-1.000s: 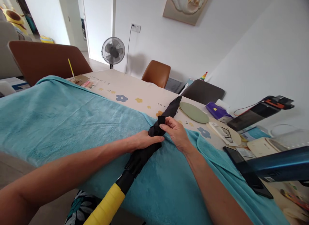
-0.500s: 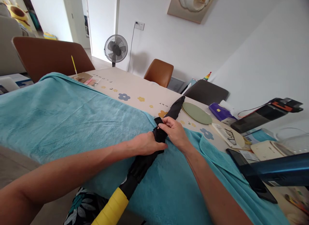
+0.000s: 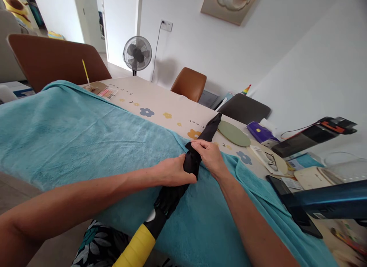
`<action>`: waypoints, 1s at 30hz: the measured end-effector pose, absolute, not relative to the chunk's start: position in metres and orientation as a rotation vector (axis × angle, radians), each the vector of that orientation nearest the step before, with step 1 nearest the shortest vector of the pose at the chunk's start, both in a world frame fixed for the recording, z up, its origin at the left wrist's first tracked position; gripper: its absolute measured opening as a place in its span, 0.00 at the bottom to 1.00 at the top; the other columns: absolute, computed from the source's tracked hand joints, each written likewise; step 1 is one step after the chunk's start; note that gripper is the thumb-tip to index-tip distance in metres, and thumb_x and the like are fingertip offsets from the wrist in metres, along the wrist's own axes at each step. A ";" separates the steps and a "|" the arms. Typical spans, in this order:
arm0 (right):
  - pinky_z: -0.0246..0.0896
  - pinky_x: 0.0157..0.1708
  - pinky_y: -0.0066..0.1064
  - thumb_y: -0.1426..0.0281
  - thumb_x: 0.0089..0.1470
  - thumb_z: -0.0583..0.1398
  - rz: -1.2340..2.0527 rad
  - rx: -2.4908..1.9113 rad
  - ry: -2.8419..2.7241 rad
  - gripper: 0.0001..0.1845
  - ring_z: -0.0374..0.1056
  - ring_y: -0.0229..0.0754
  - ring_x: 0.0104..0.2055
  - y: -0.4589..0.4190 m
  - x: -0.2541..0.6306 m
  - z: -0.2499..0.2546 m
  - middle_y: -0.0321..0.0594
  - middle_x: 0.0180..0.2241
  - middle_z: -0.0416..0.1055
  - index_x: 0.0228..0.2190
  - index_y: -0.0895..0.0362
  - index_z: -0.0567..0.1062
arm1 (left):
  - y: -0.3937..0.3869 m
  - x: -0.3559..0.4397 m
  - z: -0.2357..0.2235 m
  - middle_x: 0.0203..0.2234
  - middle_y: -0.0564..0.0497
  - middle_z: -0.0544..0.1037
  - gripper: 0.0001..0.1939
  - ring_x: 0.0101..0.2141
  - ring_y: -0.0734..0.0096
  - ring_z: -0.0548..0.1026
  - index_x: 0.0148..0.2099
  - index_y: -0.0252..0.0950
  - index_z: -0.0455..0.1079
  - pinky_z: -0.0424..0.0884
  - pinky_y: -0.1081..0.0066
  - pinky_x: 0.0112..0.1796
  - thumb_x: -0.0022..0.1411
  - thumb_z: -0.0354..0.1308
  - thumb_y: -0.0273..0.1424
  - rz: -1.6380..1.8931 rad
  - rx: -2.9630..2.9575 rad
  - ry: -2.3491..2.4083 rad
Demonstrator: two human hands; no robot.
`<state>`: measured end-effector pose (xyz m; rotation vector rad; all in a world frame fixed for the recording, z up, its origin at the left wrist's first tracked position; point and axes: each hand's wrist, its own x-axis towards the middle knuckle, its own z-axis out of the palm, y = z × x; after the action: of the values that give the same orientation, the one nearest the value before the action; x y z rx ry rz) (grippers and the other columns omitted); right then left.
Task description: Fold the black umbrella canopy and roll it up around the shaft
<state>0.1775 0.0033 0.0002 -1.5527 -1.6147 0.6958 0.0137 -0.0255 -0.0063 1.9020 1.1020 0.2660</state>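
A folded black umbrella (image 3: pixel 172 194) with a yellow handle (image 3: pixel 134 248) lies slantwise across a turquoise towel (image 3: pixel 86 133) on the table. My left hand (image 3: pixel 172 171) grips the middle of the furled black cloth from the left. My right hand (image 3: pixel 210 156) is closed on the same part from the right, its fingers pinching the black strap over the canopy. The umbrella's tip reaches a green oval mat (image 3: pixel 233 134).
A flower-print tablecloth (image 3: pixel 160 106) covers the table beyond the towel. To the right lie a dark blue object (image 3: pixel 329 200), a black phone (image 3: pixel 292 205), glasses (image 3: pixel 268 157), a purple pack (image 3: pixel 260 132) and papers. Brown chairs (image 3: pixel 57 62) and a fan (image 3: pixel 137 53) stand behind.
My right hand has drawn the black strap round the umbrella's canopy and now presses it down. My left hand has slid a little up the cloth.
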 end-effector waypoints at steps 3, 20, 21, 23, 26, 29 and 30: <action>0.59 0.44 0.37 0.64 0.47 0.59 0.711 -1.539 -1.465 0.10 0.68 0.47 0.43 -0.002 0.180 -0.001 0.41 0.37 0.75 0.28 0.56 0.78 | -0.026 0.012 -0.004 0.31 0.50 0.74 0.22 0.29 0.62 0.72 0.44 0.40 0.61 0.63 0.69 0.25 0.47 0.54 0.43 0.301 1.937 1.081; 0.57 0.50 0.38 0.66 0.51 0.57 0.728 -1.268 -1.409 0.10 0.65 0.45 0.47 -0.027 0.198 -0.027 0.40 0.41 0.72 0.28 0.55 0.78 | -0.048 0.015 0.001 0.31 0.43 0.75 0.23 0.32 0.57 0.74 0.53 0.35 0.57 0.65 0.63 0.35 0.54 0.49 0.34 0.156 2.497 1.270; 0.57 0.50 0.38 0.65 0.52 0.57 0.738 -1.249 -1.417 0.10 0.65 0.44 0.47 -0.027 0.199 -0.028 0.40 0.41 0.72 0.29 0.54 0.78 | -0.049 0.015 0.000 0.31 0.43 0.75 0.24 0.32 0.57 0.74 0.53 0.35 0.57 0.65 0.63 0.35 0.54 0.49 0.33 0.156 2.502 1.278; 0.56 0.51 0.38 0.65 0.52 0.57 0.767 -1.217 -1.426 0.10 0.64 0.44 0.49 -0.026 0.202 -0.030 0.40 0.43 0.71 0.30 0.54 0.77 | -0.049 0.015 0.000 0.31 0.43 0.75 0.25 0.32 0.56 0.74 0.55 0.35 0.56 0.66 0.62 0.35 0.54 0.49 0.34 0.169 2.517 1.280; 0.56 0.52 0.39 0.65 0.53 0.56 0.807 -1.197 -1.419 0.10 0.64 0.44 0.50 -0.025 0.206 -0.034 0.39 0.44 0.71 0.31 0.53 0.77 | -0.049 0.015 -0.002 0.31 0.42 0.75 0.29 0.31 0.53 0.74 0.59 0.36 0.53 0.66 0.61 0.33 0.55 0.48 0.35 0.191 2.561 1.252; 0.54 0.54 0.39 0.66 0.53 0.56 0.852 -1.173 -1.401 0.09 0.64 0.44 0.51 -0.025 0.208 -0.034 0.38 0.45 0.71 0.30 0.52 0.77 | -0.049 0.014 -0.005 0.31 0.42 0.75 0.33 0.31 0.51 0.74 0.63 0.39 0.47 0.66 0.60 0.32 0.55 0.48 0.36 0.198 2.591 1.246; 0.54 0.54 0.39 0.66 0.53 0.57 0.874 -1.156 -1.393 0.09 0.64 0.44 0.51 -0.025 0.209 -0.034 0.38 0.45 0.71 0.30 0.52 0.77 | -0.049 0.014 -0.005 0.31 0.42 0.75 0.34 0.31 0.51 0.74 0.63 0.40 0.46 0.66 0.60 0.32 0.56 0.48 0.36 0.200 2.590 1.250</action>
<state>0.2090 -0.0255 -0.0343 -1.1563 -1.3932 0.8739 0.0143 -0.0494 -0.0051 2.5896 1.2496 0.1997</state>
